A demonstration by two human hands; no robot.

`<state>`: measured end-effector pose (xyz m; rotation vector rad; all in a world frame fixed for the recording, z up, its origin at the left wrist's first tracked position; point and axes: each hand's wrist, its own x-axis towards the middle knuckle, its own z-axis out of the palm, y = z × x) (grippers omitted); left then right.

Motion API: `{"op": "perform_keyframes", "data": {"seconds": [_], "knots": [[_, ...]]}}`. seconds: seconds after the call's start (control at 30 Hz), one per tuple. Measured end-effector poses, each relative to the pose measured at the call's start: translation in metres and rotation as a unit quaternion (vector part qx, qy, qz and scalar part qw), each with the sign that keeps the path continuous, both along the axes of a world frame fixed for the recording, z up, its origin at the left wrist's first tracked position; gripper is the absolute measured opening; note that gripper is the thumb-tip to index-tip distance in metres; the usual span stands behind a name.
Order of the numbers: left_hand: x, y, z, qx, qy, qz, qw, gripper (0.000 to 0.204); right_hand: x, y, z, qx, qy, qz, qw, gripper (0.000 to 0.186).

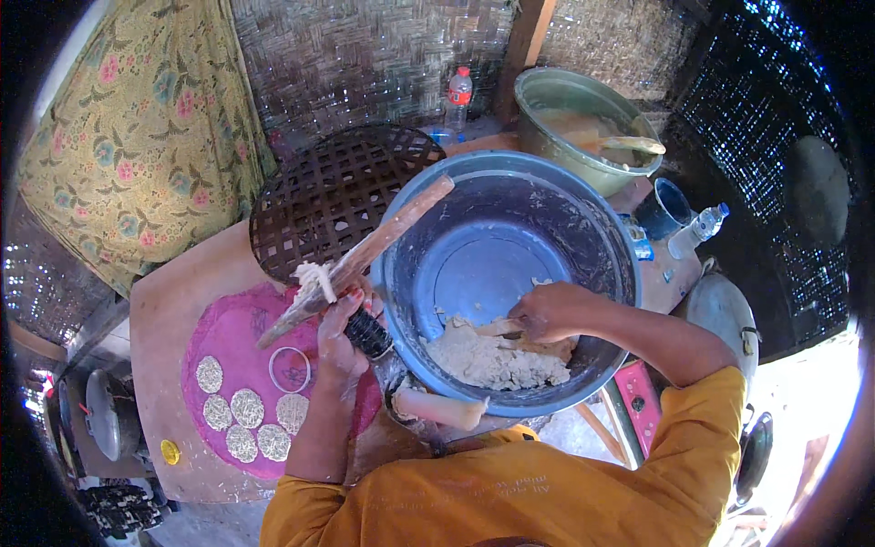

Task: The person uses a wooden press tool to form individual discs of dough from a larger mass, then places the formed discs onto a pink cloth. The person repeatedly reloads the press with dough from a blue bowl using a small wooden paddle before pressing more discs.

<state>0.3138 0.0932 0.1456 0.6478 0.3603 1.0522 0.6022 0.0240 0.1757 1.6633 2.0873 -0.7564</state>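
Observation:
My left hand [342, 339] is closed around a wooden tool beside the tub. A long wooden bar [387, 235] slants up from it, with pale dough strands [314, 281] stuck on the bar. Against the hand is a black-wrapped part [369, 333], and a pale cylinder [442, 408] lies at the tub's near rim. My right hand [547, 313] reaches into the blue tub [510, 164], its fingers bent into crumbly whitish dough [492, 360]; the fingertips are partly hidden. Left of my left hand, several round, thread-like dough discs [246, 407] lie on a pink sheet [228, 333], near a white ring [290, 369].
A dark woven basket [337, 201] stands behind the pink sheet. At the back right are a green tub [538, 109] with a paddle, a blue cup [663, 210] and a clear bottle [702, 230]. A red-capped bottle [458, 100] stands behind the blue tub. Patterned cloth [146, 137] hangs left.

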Motion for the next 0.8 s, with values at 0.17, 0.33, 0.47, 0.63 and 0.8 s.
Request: {"op": "perform_keyframes", "data": {"seconds": [0.17, 0.33, 0.47, 0.63, 0.8], "knots": [[0.008, -0.004, 0.003, -0.074, 0.079, 0.094, 0.990, 0.015, -0.015, 0.011, -0.018, 0.042, 0.094, -0.015, 0.995, 0.024], [0.006, -0.006, 0.000, -0.047, 0.098, 0.100, 0.989, 0.014, -0.032, -0.001, 0.019, 0.077, 0.079, 0.049, 0.993, 0.021], [-0.008, -0.005, -0.004, -0.078, 0.115, 0.125, 0.982, 0.015, -0.022, -0.017, 0.040, 0.099, 0.068, 0.083, 0.989, 0.022], [-0.052, -0.011, 0.067, 0.091, 0.150, 0.182, 0.968, 0.025, 0.004, -0.067, 0.117, 0.162, 0.025, 0.067, 0.984, 0.030], [-0.062, -0.004, 0.127, 0.684, 0.501, 0.335, 0.411, 0.037, 0.028, -0.106, 0.191, 0.220, 0.118, 0.038, 0.968, 0.029]]}}
